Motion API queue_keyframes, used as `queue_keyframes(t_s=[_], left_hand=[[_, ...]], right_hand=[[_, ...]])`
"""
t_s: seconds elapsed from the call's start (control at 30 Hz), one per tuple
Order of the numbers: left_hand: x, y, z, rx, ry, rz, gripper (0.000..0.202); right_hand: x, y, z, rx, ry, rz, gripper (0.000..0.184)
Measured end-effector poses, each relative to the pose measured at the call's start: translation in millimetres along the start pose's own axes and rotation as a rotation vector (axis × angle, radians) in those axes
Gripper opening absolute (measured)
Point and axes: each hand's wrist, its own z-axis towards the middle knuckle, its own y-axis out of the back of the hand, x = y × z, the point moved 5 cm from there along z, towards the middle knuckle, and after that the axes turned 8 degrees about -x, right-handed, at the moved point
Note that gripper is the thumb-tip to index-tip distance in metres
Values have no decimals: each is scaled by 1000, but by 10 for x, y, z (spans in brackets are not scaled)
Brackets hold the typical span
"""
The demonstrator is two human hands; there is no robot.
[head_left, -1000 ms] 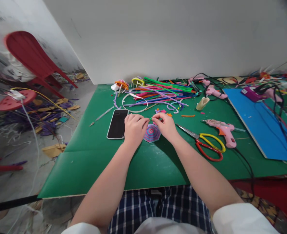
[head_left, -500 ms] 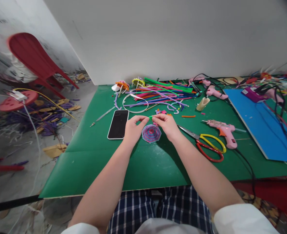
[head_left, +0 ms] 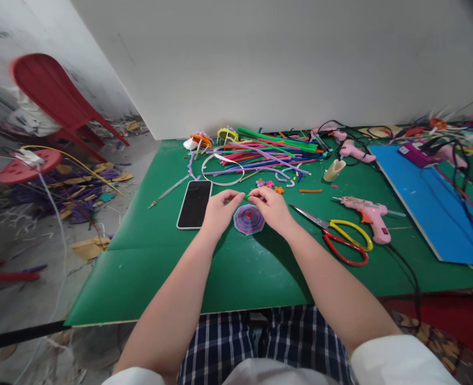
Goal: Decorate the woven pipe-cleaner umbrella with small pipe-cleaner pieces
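Between my fingertips is a short green piece of pipe cleaner (head_left: 246, 197), mostly covered by the fingers. My left hand (head_left: 222, 207) pinches its left end, and my right hand (head_left: 271, 206) pinches the right end. Just below them on the table lies a small octagonal disc (head_left: 249, 220) with pink, blue and purple rings. Small pipe-cleaner flowers (head_left: 269, 184) in purple, pink and orange lie beyond my right hand. A phone (head_left: 195, 205) with a dark screen is beside my left hand. Scissors (head_left: 328, 227) with one yellow and one red handle lie right of my right hand.
A pink glue gun (head_left: 371, 215) with a cord lies at the right, near a blue board (head_left: 433, 208). Many coloured pipe cleaners (head_left: 272, 152) are heaped at the back, beside a white hoop (head_left: 208, 174). A beige cup-like piece (head_left: 334, 170) stands behind the scissors.
My right fingers have shifted slightly on the green piece, and less of it shows now. The orange flower beyond my right hand is more visible. The things on the table have stayed put.
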Motion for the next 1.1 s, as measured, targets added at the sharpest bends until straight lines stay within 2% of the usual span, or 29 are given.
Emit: queue_keyframes(t_s=[0.13,0.33,0.5,0.7,0.8,0.97,1.1], left_hand=[[-10,-35,-24,38,109,-173,20],[3,-140,-84,193,338,-469,16],[8,-186,-128,260,433,-587,17],[26,-200,-124,248,404,-596,18],[40,-182,-107,200,353,-557,19],[10,-133,-76,136,244,-500,18],[-2,-97,-57,103,228,-462,18]], right_hand=[[-17,-10,-7,2,-148,201,10],[-58,-67,-29,-18,-355,557,11],[-88,-149,-69,-30,-514,816,18],[-84,-204,-109,0,-664,959,24],[-72,-218,-126,31,-704,997,24],[-60,-220,-133,60,-690,984,23],[-66,-175,-108,-21,-615,898,21]])
